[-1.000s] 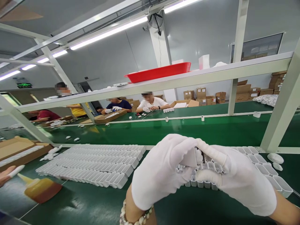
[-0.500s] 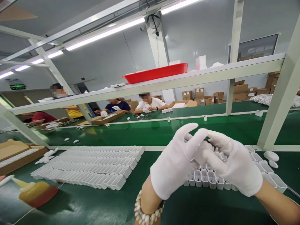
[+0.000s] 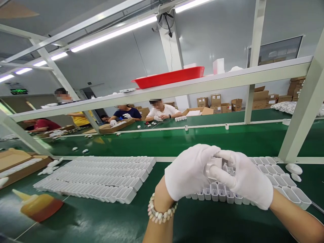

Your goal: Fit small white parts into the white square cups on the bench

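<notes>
My left hand (image 3: 189, 172), in a white glove, is closed around the left side of a small white plastic housing (image 3: 216, 162). From the right, my gloved right hand (image 3: 249, 180) presses thumb and fingers on the same piece, so both hands grip it. Fingers hide much of the housing. Under and behind the hands stand rows of open white plastic cups (image 3: 214, 192), some with dark bits inside. More rows of white cups (image 3: 98, 179) cover the green table to the left.
A yellow and red squeeze bottle (image 3: 40, 206) lies at the left front, near a cardboard box (image 3: 27, 168). White rounded pieces (image 3: 293, 168) sit at the right. A green conveyor belt (image 3: 141, 143) runs behind. A shelf overhead bears a red tray (image 3: 169, 77). Several co-workers sit beyond.
Both hands have lowered slightly and drawn closer around the housing. My left fingers, raised before, now wrap it. A hand near the bottle at the left edge has gone from view.
</notes>
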{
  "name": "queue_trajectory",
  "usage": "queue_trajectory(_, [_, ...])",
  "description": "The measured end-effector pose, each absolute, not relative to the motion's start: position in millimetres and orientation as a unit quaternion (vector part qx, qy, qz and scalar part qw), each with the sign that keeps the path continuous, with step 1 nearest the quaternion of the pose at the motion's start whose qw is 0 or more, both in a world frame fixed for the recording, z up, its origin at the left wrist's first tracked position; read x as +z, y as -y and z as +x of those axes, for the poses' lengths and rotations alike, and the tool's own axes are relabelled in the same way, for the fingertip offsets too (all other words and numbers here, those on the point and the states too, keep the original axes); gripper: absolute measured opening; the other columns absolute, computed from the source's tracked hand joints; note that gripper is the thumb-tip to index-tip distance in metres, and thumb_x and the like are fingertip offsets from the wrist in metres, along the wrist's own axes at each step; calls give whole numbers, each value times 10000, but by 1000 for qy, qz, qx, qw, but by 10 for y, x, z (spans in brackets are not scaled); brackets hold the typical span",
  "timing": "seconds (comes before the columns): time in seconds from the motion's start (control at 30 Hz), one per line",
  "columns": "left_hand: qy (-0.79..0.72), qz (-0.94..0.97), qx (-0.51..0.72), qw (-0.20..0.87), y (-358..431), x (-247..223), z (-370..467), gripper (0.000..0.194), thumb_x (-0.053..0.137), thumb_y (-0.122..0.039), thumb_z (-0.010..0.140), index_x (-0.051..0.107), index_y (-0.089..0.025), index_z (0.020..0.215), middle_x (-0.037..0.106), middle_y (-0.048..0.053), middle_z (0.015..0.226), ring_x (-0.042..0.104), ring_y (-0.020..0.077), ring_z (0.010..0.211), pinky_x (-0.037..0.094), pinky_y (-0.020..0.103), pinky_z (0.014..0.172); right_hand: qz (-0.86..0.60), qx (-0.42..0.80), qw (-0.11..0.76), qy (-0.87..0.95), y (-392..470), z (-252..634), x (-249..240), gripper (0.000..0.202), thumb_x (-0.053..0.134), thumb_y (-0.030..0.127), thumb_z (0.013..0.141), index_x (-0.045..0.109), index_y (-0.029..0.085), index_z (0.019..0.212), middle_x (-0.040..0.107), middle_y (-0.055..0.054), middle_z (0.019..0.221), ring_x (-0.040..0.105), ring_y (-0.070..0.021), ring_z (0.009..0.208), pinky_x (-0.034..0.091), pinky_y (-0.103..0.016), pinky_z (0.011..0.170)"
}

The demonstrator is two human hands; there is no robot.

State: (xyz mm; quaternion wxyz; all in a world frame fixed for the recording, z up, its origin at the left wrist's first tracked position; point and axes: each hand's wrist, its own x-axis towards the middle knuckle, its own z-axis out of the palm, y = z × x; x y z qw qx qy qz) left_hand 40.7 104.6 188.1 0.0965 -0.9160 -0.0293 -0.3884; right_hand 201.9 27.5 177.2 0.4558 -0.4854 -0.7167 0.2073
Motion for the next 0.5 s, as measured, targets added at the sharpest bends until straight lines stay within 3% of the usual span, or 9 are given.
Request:
queue_trajectory(0.13, [41,-933,-345,89,-1075,1905,372,421,561,-128,749,440,-170,1150,661,64,941,601,176,758,534,327,670,-488,251,466,694,-282,1972,1754,112,599,294,828,629,189,804,509,39,639,423,-88,577,378,-209,528])
queue_trajectory(0.23, [82,-945,-309,65,-1096,1900,399,348,603,-211,794,487,-180,1121,663,71,943,618,190,781,531,329,685,-491,320,497,640,-368,1983,1726,155,643,304,787,592,175,717,446,48,618,373,-83,572,331,-217,519])
queue_trajectory(0.3, [137,-947,-289,19,-1131,1873,416,482,661,-337,818,463,-187,1232,658,96,1063,640,217,909,540,361,795,-463,414,519,587,-482,2025,1692,269,641,370,807,550,161,665,414,47,611,360,-80,569,315,-219,520])
queue_trajectory(0.4, [254,-939,-230,-37,-1205,1824,349,882,728,-504,750,280,-193,1444,623,141,1200,628,271,1061,524,420,899,-381,584,518,495,-690,2119,1610,340,604,466,854,580,144,749,482,20,672,391,-71,558,307,-206,503])
queue_trajectory(0.5, [346,-919,-182,-38,-1256,1810,163,937,673,-582,765,226,-198,1494,602,172,1260,609,309,1128,525,441,900,-333,661,517,429,-850,2202,1512,331,613,471,865,620,150,943,539,-3,786,381,-45,542,253,-168,450])
